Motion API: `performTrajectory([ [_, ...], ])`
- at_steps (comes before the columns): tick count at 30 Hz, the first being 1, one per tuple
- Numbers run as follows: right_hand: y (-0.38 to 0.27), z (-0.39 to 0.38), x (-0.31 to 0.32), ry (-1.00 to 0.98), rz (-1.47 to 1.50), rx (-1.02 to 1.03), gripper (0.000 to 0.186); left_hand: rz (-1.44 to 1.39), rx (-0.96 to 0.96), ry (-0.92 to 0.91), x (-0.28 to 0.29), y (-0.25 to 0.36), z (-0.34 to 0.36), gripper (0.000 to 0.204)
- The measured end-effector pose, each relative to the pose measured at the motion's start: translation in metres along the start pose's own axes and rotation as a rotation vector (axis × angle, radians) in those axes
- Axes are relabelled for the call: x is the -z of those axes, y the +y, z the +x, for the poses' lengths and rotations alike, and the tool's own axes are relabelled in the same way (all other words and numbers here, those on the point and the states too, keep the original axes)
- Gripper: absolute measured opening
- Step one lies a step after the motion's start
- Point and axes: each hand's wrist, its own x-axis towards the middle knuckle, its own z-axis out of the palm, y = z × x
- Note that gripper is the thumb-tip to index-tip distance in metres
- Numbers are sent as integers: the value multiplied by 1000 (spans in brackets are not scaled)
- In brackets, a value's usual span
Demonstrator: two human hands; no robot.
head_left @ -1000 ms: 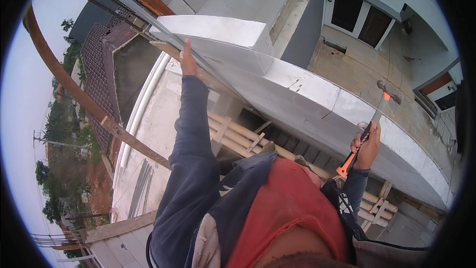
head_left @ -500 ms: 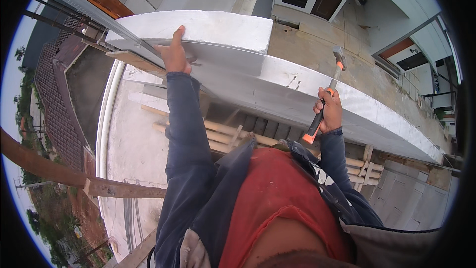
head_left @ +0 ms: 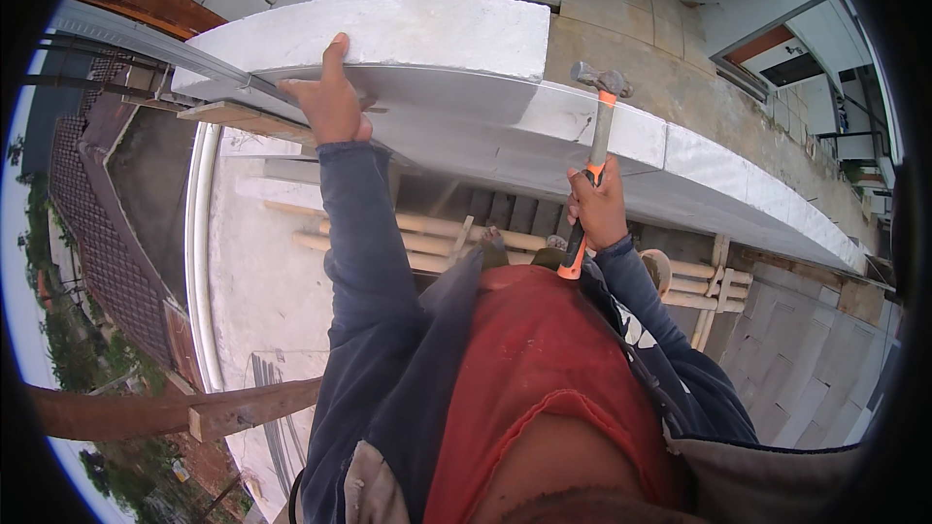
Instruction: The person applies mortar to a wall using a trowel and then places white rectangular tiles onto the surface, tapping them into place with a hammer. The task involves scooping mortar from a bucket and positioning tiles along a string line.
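A long white block (head_left: 427, 34) lies on top of a white block wall (head_left: 631, 141). My left hand (head_left: 335, 102) rests against the near side of that block at its left part, one finger reaching up over the top edge and the fingers apart. In my right hand (head_left: 602, 204) is a hammer (head_left: 599, 131) with an orange and black handle, gripped at the lower part. Its metal head points up and away, near the block's right end and apart from it. Left of my left hand, a grey metal channel (head_left: 155, 47) runs along the block's end.
Scaffold poles (head_left: 437, 245) cross below the wall, with a round bucket (head_left: 657, 272) at their right. At the left are a wooden beam (head_left: 146, 414), white pipes (head_left: 201, 223) and a tiled roof (head_left: 107, 243) lower down. Beyond the wall runs a concrete floor (head_left: 650, 24).
The hammer and my right hand have moved left, closer to the long block's right end, and the hammer stands more upright. My left hand stays on the block. The view has shifted slightly.
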Motion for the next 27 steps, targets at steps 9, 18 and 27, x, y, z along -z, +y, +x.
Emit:
performTrajectory([
  [9,-27,-30,32,-58,-814,245,24,-55,68,-48,-5,19,-21,138],
  [18,-191,-102,29,-348,-811,569,53,-9,-138,67,-6,-10,1,132],
  [27,-229,-17,-37,-472,-1532,813,56,97,-13,-10,-8,20,-23,138],
])
